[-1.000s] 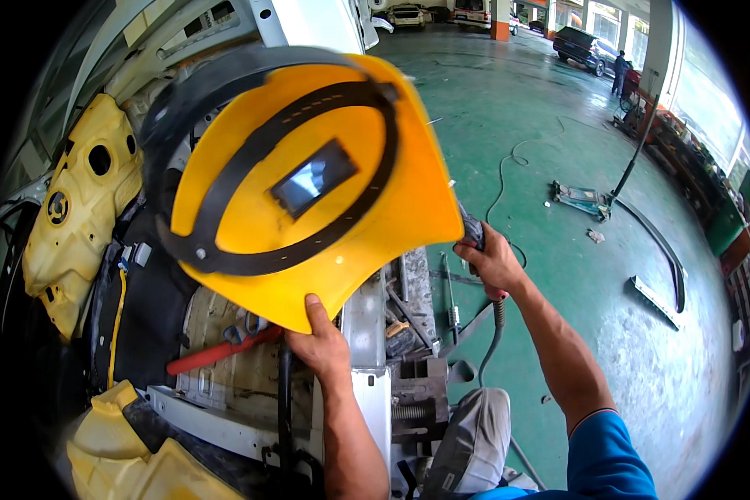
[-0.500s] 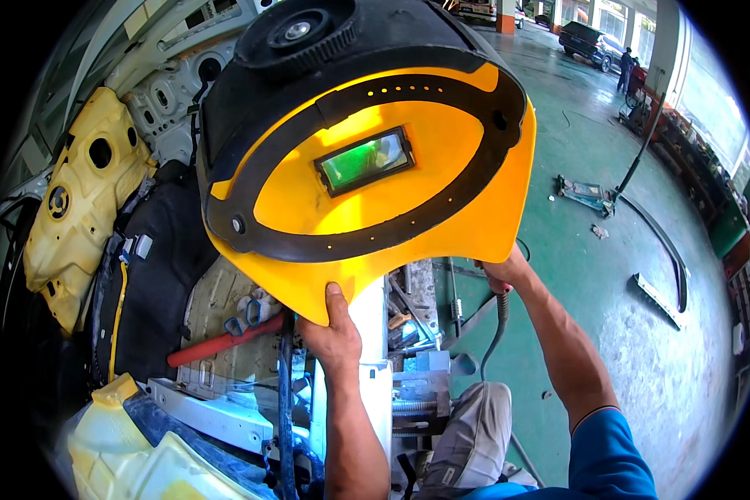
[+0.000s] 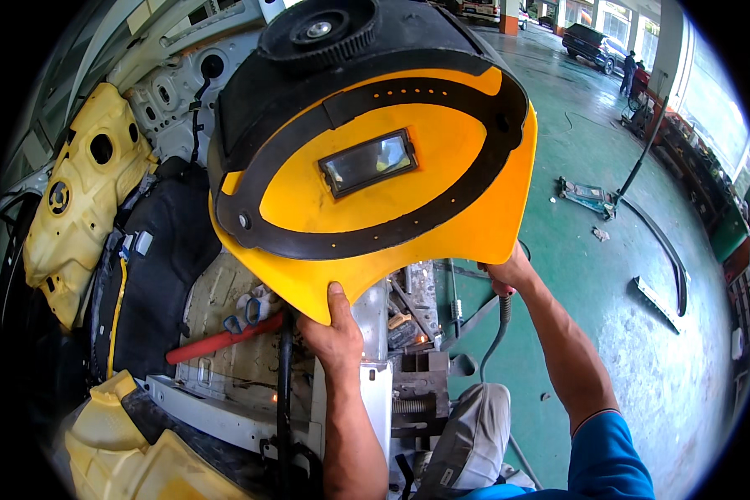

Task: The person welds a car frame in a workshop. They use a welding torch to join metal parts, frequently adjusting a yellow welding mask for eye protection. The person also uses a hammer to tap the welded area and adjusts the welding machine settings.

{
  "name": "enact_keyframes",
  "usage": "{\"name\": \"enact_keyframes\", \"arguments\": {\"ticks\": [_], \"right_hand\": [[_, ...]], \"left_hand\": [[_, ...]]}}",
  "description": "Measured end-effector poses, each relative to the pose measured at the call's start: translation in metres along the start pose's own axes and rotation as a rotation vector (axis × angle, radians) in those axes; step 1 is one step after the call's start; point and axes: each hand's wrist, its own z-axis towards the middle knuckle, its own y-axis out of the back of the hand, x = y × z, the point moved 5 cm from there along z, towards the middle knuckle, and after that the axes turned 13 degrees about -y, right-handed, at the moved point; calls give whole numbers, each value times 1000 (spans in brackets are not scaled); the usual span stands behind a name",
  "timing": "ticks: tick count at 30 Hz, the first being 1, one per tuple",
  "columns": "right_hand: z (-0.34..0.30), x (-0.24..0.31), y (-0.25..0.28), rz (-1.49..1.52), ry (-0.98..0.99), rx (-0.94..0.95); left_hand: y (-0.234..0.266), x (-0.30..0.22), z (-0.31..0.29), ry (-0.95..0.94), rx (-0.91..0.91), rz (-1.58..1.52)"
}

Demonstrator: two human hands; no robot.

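A yellow welding helmet with a black headband fills the upper middle, its inner side and small dark window turned toward me. My left hand grips its lower edge, thumb on the inside. Beyond the helmet's lower right side, my right hand is closed around what looks like a welding torch; a little red shows under the fist, with a grey cable hanging from it. The helmet hides the torch's front end. Below it lie a light metal sill and a vise-like metal block.
Car body parts surround the left side: a yellow moulded tank, black lining and a red tube. Loose tools lie beyond the block. On the green floor at right are a floor jack and a metal strip.
The bright white-blue light on the metal below has gone out, and the helmet window has turned from green to grey. Small orange glows show below. The helmet has shifted slightly right.
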Motion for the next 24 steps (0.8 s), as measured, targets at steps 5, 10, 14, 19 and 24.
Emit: {"name": "enact_keyframes", "arguments": {"ticks": [5,10,14,19,24], "right_hand": [[3,1,-4,9,-51,43],[2,3,-6,32,-91,66],[6,0,-6,35,-14,31],[8,-3,-6,30,20,22],[4,5,-6,33,-85,26]], "left_hand": [[2,3,1,-21,5,-11],[1,-1,1,-19,-21,0],[3,6,-1,40,47,-13],[1,2,2,-27,-12,-12],[3,7,-1,67,63,58]]}}
